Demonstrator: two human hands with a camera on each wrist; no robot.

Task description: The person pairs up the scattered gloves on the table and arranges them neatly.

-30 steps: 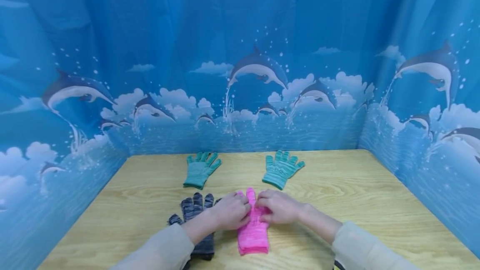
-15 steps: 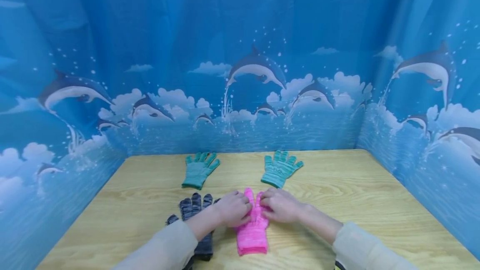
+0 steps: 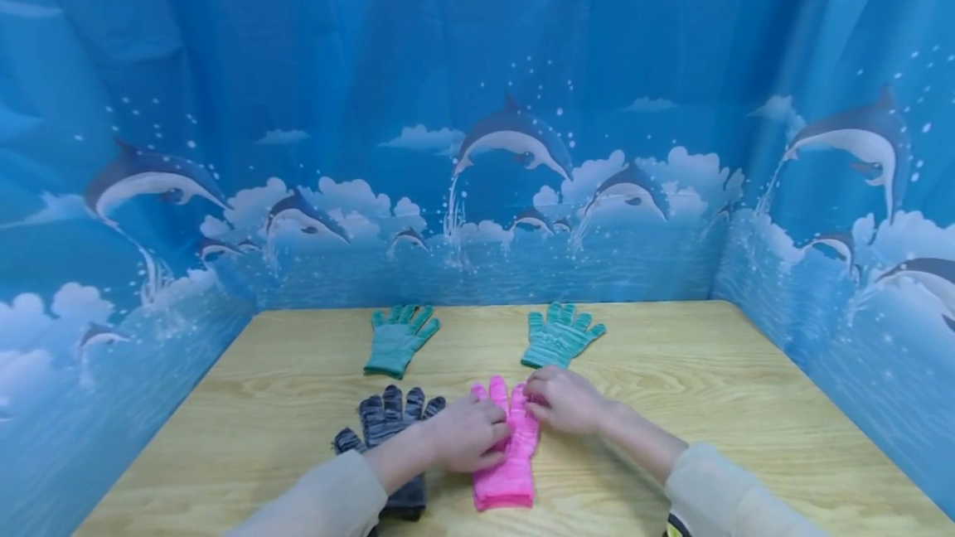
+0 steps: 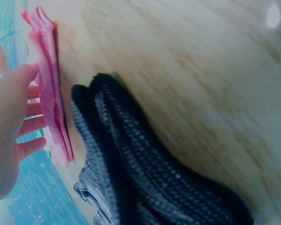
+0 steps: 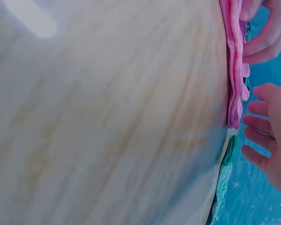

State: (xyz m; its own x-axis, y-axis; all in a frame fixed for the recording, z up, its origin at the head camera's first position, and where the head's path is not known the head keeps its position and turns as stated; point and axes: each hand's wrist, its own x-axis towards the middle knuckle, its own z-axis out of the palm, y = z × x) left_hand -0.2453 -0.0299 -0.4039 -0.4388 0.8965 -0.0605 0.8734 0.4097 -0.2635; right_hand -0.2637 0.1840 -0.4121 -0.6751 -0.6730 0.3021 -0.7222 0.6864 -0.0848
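A bright pink knit glove lies flat near the front of the table, cuff toward the person, its fingers pointing away. Over its left side and palm rests my left hand; in the left wrist view, that hand's fingers are loosely extended against the glove's upper face. My right hand is at the upper right of the pink glove, fingertips right at its finger ends. In the right wrist view, the right hand has its fingers apart and relaxed, with nothing held in them.
Left of the pink glove lies a dark grey mottled glove, partly covered by my left forearm. Two green gloves, one at left and a striped one at right, lie farther back. A blue dolphin-print curtain encloses the wooden table.
My right hand has drawn back up and to the right from the pink glove. My left hand has shifted slightly right and nearer. More of the glove's fingers show, now spread.
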